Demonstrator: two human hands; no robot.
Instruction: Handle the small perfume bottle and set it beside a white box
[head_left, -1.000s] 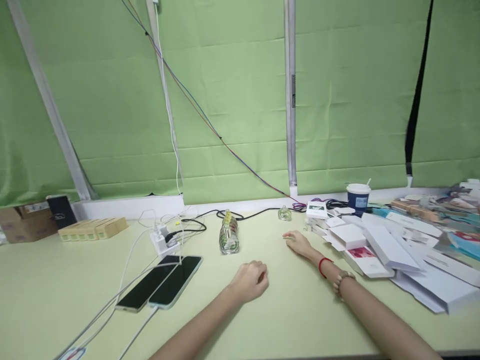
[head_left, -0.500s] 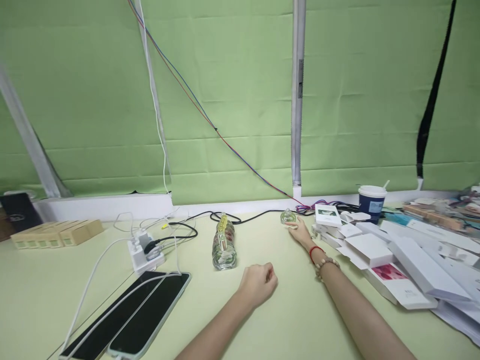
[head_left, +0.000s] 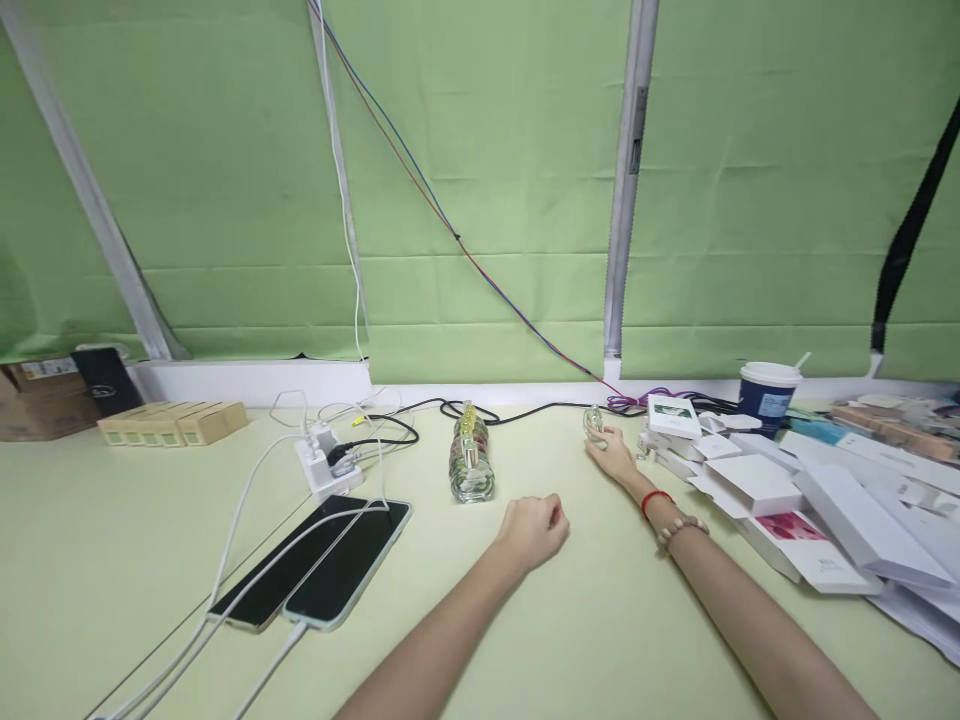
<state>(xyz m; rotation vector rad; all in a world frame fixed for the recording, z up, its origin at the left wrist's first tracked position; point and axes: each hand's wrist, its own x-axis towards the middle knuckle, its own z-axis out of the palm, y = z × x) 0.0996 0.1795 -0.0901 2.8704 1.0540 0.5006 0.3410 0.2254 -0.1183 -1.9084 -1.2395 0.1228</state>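
Observation:
My right hand [head_left: 613, 458] is stretched far forward on the pale green table [head_left: 120, 560] and its fingers close around a small clear glass bottle [head_left: 595, 421] near the back edge. A red cord and a bead bracelet circle that wrist. My left hand [head_left: 534, 528] rests on the table as a loose fist, holding nothing. A row of clear glass perfume bottles [head_left: 470, 464] stands just beyond and left of my left hand.
Two phones [head_left: 315, 574] lie charging at the left, cabled to a white power strip [head_left: 324, 468]. Small tan boxes [head_left: 172, 421] line the back left. White flat cartons [head_left: 795, 497] pile up at the right beside a blue paper cup [head_left: 766, 397]. Green blinds hang behind.
My right hand has slid forward across the table to the small glass bottle and taken hold of it. My left fist has stayed in place. The view has shifted.

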